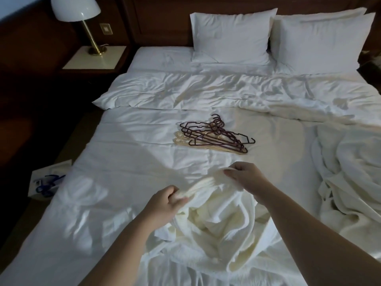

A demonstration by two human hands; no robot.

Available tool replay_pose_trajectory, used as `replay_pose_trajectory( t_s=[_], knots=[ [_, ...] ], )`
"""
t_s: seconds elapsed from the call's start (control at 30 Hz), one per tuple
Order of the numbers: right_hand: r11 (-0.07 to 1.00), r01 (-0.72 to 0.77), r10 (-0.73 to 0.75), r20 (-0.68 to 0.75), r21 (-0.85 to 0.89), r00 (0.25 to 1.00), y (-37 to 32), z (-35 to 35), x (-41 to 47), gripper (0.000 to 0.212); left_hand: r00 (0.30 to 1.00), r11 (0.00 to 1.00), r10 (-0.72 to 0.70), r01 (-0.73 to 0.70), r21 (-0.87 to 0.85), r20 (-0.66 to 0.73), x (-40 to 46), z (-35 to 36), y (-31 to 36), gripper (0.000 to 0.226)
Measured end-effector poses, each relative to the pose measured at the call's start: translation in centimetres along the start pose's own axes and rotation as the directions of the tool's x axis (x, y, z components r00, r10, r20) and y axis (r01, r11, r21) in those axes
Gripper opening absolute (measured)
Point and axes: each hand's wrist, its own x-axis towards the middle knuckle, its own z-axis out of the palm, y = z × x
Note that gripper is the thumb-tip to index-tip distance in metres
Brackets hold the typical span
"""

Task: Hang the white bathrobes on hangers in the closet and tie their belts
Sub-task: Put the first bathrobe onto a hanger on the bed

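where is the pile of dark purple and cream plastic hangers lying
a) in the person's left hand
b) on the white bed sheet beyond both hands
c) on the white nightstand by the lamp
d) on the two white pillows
b: the pile of dark purple and cream plastic hangers lies on the white bed sheet, beyond the left hand and right hand, which both grip the white bathrobe.

Two pillows (pixel 231 36) stand at the head of the bed (pixel 123 162); one pile of hangers (pixel 214 135) lies mid-bed, count unclear; two bathrobes (pixel 216 219), one lamp (pixel 76 9) left of the bed, two hands (pixel 165 205)
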Motion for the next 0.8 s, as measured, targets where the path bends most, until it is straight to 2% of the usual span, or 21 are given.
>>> replay_pose_trajectory(
  t_s=[0.07,0.13,0.2,0.27,0.3,0.37,0.4,0.43,0.5,0.6,0.73,0.8],
  knots=[
    [1.0,0.007,-0.009,-0.069,-0.029,0.998,0.1,-0.1,-0.1,0.013,1.0,0.997,-0.019,0.02,0.08,-0.014,-0.5,0.0,-0.9,0.005],
    [0.989,0.017,-0.033,-0.105,-0.146,0.994,0.5,0.1,0.0,0.015,0.99,0.998,-0.016,0.024,0.056,-0.142,-0.8,0.1,-1.3,0.009],
    [0.939,0.04,-0.082,-0.107,-0.342,0.991,0.8,0.7,0.1,0.014,0.967,0.999,-0.038,0.028,-0.046,-0.25,-0.6,0.2,-0.7,0.013],
    [0.873,0.124,-0.154,-0.026,-0.472,0.988,1.2,1.7,0.0,0.015,0.972,0.983,-0.073,0.033,-0.18,-0.222,-0.3,0.4,0.2,0.038],
    [0.85,0.194,-0.184,0.069,-0.49,0.981,1.3,2.3,-0.3,0.032,0.981,0.965,-0.086,0.039,-0.258,-0.172,-0.3,0.4,0.9,0.044],
    [0.809,0.332,-0.232,0.256,-0.485,0.939,1.6,3.8,-0.6,0.062,0.998,0.921,-0.053,0.035,-0.389,-0.037,-0.2,0.5,2.0,0.042],
    [0.781,0.387,-0.258,0.311,-0.49,0.915,1.7,4.5,-0.6,0.065,0.999,0.894,-0.03,0.036,-0.447,0.021,-0.1,0.6,2.5,0.036],
    [0.773,0.419,-0.282,0.333,-0.477,0.9,1.8,5.2,-0.4,0.06,0.998,0.87,-0.004,0.032,-0.491,0.059,0.0,0.7,2.9,0.031],
    [0.826,0.395,-0.279,0.317,-0.402,0.907,1.7,5.7,0.1,0.037,0.998,0.831,0.0,0.033,-0.555,0.06,0.6,0.9,3.5,0.031],
    [0.9,0.324,-0.232,0.312,-0.29,0.921,1.6,5.4,1.2,0.005,0.993,0.79,-0.11,0.066,-0.609,-0.035,2.0,1.2,3.6,0.032],
    [0.929,0.254,-0.187,0.25,-0.268,0.95,2.5,5.2,3.6,0.013,0.981,0.837,-0.155,0.066,-0.544,-0.12,5.3,2.9,2.1,0.033],
    [0.944,0.22,-0.163,0.234,-0.245,0.959,3.3,5.4,5.2,0.018,0.979,0.836,-0.167,0.075,-0.543,-0.121,7.0,3.9,1.2,0.033]
  ],
)
